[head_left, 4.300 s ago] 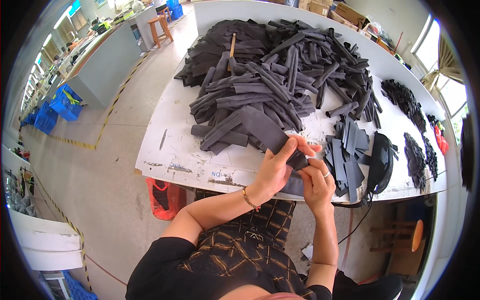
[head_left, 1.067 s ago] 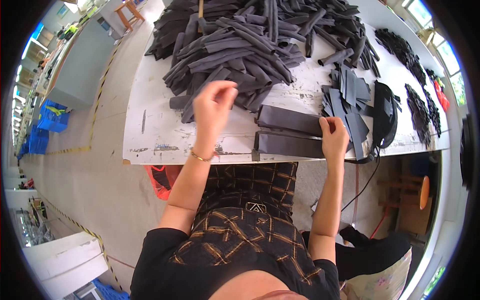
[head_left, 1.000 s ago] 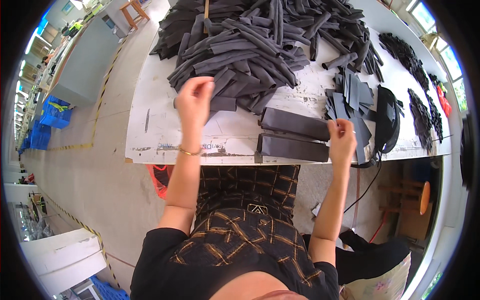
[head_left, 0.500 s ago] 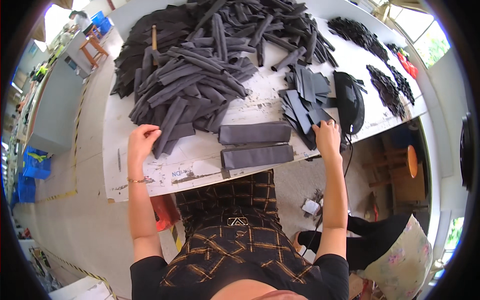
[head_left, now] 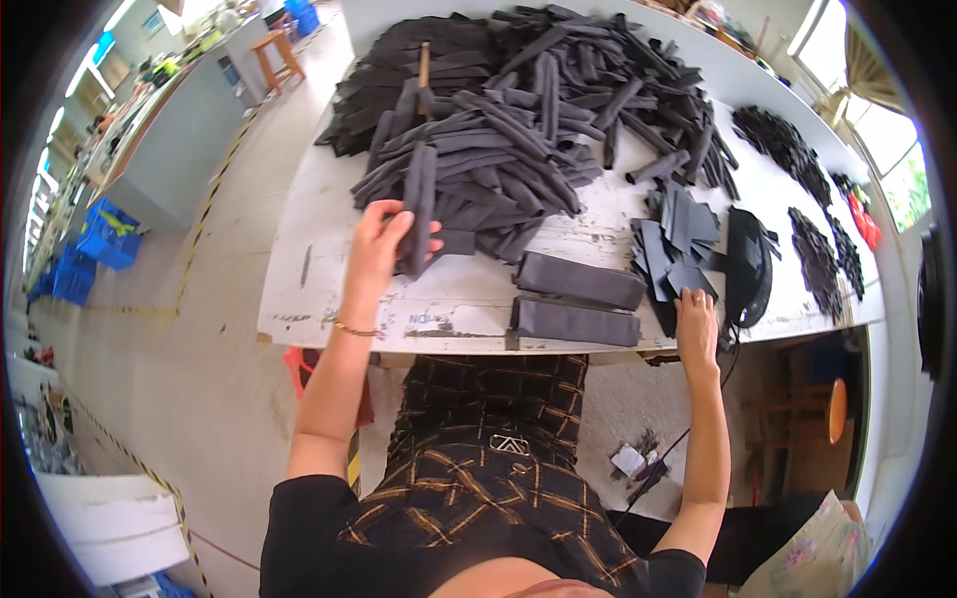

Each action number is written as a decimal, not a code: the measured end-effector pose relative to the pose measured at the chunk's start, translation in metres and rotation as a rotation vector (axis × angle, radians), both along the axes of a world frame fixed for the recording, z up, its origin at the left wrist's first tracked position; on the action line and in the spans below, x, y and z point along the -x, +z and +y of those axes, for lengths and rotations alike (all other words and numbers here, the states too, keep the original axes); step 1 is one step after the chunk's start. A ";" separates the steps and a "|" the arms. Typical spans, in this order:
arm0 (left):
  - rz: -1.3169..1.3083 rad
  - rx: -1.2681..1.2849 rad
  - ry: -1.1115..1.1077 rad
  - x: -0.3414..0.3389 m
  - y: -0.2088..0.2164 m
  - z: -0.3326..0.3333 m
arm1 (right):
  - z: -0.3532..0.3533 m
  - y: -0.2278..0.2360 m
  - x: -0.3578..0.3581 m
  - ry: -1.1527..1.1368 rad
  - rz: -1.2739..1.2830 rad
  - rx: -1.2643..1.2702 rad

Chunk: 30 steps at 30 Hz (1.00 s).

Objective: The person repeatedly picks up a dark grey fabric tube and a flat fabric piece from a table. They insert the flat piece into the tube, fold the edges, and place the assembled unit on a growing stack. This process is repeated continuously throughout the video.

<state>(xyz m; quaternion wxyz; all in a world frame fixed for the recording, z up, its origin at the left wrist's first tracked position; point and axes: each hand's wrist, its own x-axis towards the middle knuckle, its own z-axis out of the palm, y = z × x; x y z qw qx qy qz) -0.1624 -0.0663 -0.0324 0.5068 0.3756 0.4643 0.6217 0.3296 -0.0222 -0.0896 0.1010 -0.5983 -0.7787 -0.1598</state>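
Note:
My left hand (head_left: 377,249) is closed around a long, folded dark grey fabric strip (head_left: 421,199), thumb on one side and fingertips on the other. The strip stands tilted up against the near side of a heap of similar strips (head_left: 478,149). My right hand (head_left: 698,324) has its fingertips on the near corner of a small flat dark grey piece (head_left: 688,277), pinching it at the front of a loose stack of flat pieces (head_left: 653,249). Between my hands lie two flat folded fabric strips, a farther one (head_left: 581,279) and a nearer one (head_left: 576,323).
A black rounded object (head_left: 748,269) with a cord stands right of the stack. Small black pieces (head_left: 783,154) lie in piles along the white table's (head_left: 319,229) right side. A wooden stick (head_left: 424,75) rests on the heap. Another person's patterned garment (head_left: 807,553) shows at lower right.
My left hand has gone from the near edge of the heap to gripping a strip and raising it. My right hand stays at the flat pieces. The whole view has shifted.

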 end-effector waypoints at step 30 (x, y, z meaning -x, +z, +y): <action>-0.504 -0.168 -0.062 -0.145 0.030 0.020 | -0.034 0.105 0.203 0.269 1.416 0.024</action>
